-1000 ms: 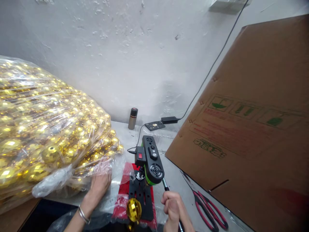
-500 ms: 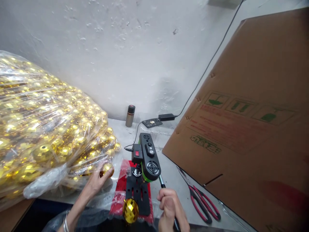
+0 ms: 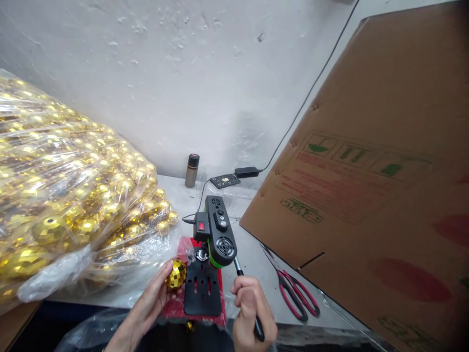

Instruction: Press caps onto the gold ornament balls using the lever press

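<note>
Grey worktop (image 3: 251,278) meets a rough white wall (image 3: 164,98), with a cardboard box (image 3: 384,107) to your right and a clear plastic bag (image 3: 54,276) of gold balls (image 3: 49,229) to your left. Lengthwise, the machine's black head (image 3: 221,230) runs from you toward the wall; its lever (image 3: 238,266) slants back toward you, slightly rightward — your right hand (image 3: 254,310) is clenched around it. Your left hand (image 3: 156,296) grasps a faceted gold ball (image 3: 177,274) — just left of the black base plate (image 3: 203,300).

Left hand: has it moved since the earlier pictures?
Yes. Judged against the black plate, the left hand has moved right, closer to it, and now holds a gold ball by its left edge.
</note>
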Demonstrator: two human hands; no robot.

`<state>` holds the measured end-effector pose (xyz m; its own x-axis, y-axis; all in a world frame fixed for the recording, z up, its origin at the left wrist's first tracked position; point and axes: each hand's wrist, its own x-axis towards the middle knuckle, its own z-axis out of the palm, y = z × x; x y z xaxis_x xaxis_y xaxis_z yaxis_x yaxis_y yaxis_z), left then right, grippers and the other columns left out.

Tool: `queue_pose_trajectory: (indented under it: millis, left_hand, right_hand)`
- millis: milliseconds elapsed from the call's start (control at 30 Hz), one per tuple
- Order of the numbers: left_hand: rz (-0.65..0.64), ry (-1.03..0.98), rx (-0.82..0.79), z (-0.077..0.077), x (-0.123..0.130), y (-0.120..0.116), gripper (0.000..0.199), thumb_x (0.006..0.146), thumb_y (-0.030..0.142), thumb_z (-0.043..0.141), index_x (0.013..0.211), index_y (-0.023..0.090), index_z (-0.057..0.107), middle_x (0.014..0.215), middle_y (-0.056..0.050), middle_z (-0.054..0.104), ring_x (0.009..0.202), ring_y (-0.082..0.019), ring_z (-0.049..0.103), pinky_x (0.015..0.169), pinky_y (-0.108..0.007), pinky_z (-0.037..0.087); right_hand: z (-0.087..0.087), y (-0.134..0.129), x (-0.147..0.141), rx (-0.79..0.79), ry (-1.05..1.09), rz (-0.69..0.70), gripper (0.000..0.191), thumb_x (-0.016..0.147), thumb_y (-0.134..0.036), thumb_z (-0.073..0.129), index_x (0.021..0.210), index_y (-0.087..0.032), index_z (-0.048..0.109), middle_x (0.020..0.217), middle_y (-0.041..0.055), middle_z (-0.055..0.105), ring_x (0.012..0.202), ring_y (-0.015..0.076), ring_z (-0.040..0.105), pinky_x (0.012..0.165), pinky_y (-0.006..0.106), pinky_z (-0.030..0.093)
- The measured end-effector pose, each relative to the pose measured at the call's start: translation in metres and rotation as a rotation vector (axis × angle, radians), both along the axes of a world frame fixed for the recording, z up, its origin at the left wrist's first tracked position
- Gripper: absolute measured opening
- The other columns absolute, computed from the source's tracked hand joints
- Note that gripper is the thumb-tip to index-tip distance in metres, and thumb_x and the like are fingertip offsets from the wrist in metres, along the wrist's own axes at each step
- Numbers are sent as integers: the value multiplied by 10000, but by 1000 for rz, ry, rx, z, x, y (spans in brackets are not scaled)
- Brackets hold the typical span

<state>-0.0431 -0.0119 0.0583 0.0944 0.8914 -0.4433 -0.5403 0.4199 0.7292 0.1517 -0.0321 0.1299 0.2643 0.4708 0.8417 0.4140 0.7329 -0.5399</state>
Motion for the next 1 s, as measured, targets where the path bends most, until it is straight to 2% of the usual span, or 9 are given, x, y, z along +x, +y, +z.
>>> queue_pose_trajectory:
  millis: [133, 267, 333, 433, 500, 600, 667, 800, 1000]
  left_hand:
    - [3, -140, -55, 0, 6, 1, 409, 629, 394, 931, 938, 206, 740, 918, -27, 831, 822, -246, 815, 851, -371, 661]
    - [71, -75, -30, -11, 17, 7, 357, 683, 383, 898, 925, 209, 702, 950, -20, 808, 883, -235, 807, 876, -362, 655]
    - [87, 69, 0, -20, 24, 11, 461, 740, 510, 856, 1049, 218, 678, 1063, -43, 800, 940, -245, 794, 817, -349, 642]
    - [62, 412, 74, -34, 33, 16, 724, 817, 758, 689, 1298, 225, 595, 1289, -111, 759, 1089, -300, 761, 759, -353, 612]
    - [4, 595, 159, -43, 37, 17, 811, 837, 824, 597, 1368, 213, 562, 1408, -153, 715, 1252, -345, 708, 892, -412, 613]
    - [-34, 781, 292, -52, 44, 16, 780, 872, 782, 564, 1391, 199, 569, 1473, -181, 688, 1411, -377, 623, 1163, -514, 505]
    - [-31, 878, 380, -57, 48, 14, 709, 908, 709, 568, 1407, 205, 573, 1453, -182, 706, 1396, -384, 639, 1199, -561, 478]
    - [-32, 983, 563, -65, 51, 10, 586, 920, 576, 639, 1369, 200, 613, 1367, -190, 748, 1278, -400, 717, 1105, -608, 564]
    - [3, 1055, 738, -83, 51, 9, 532, 913, 463, 709, 1365, 190, 641, 1355, -198, 758, 1258, -393, 738, 1063, -596, 617]
  right_hand:
    - [1, -2, 1, -22, -14, 18, 334, 1053, -91, 461, 749, -228, 476, 639, -51, 467, 632, 113, 557, 589, 237, 430]
    - [10, -3, 1, -64, -13, 24, 330, 1060, -88, 453, 762, -225, 484, 672, -47, 504, 630, 99, 557, 586, 225, 426]
    - [20, -2, 1, -88, -2, 34, 334, 1069, -96, 452, 763, -224, 483, 686, -45, 510, 625, 90, 546, 574, 214, 422]
    - [36, -1, 0, -135, -4, 48, 348, 1081, -110, 452, 754, -222, 485, 679, -43, 504, 606, 84, 530, 545, 201, 412]
    - [43, 0, 0, -132, -18, 55, 347, 1083, -109, 453, 757, -221, 493, 667, -44, 498, 589, 83, 520, 541, 201, 415]
    - [44, 0, 1, -115, -34, 61, 332, 1079, -95, 452, 775, -222, 495, 673, -44, 501, 599, 83, 523, 559, 199, 425]
    - [41, -1, 1, -126, -38, 57, 319, 1076, -87, 447, 791, -223, 496, 689, -43, 507, 609, 79, 525, 569, 196, 425]
    - [34, -4, 3, -132, -57, 52, 300, 1074, -93, 441, 813, -228, 503, 699, -45, 506, 597, 77, 514, 556, 197, 414]
    - [30, -6, 4, -120, -78, 52, 302, 1072, -97, 443, 810, -229, 511, 696, -43, 520, 590, 81, 512, 542, 205, 396]
